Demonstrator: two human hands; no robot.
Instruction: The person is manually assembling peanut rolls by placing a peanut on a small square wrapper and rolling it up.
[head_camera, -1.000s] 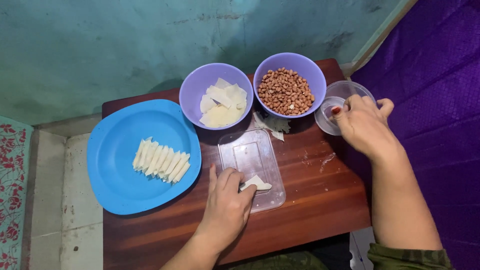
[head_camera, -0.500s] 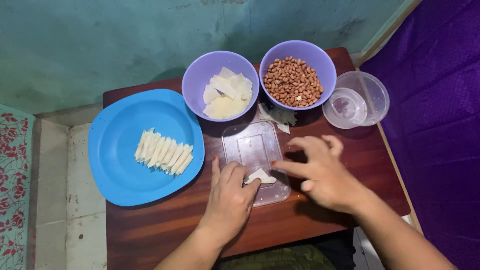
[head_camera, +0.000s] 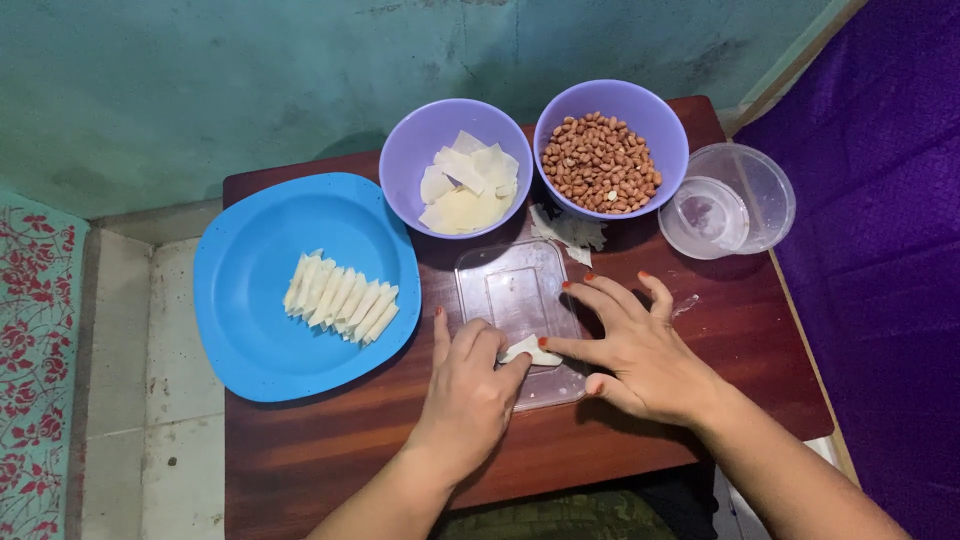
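A small pale dough wrapper (head_camera: 530, 351) lies on a clear plastic lid (head_camera: 510, 290) in the middle of the wooden table (head_camera: 300, 460). My left hand (head_camera: 468, 385) pinches the wrapper's left side with thumb and fingers. My right hand (head_camera: 635, 345) rests beside it, fingers spread, index fingertip touching the wrapper's right edge. A blue plate (head_camera: 250, 300) at the left carries a row of several folded wrappers (head_camera: 340, 298).
Behind the lid stand a purple bowl of flat wrapper sheets (head_camera: 462, 185) and a purple bowl of peanuts (head_camera: 600, 162). A clear container of water (head_camera: 728, 205) sits at the right edge. Purple cloth (head_camera: 880, 250) lies to the right, tiled floor to the left.
My right hand left the water container at the far right and came down to the wrapper on the lid. My left hand stayed on the wrapper.
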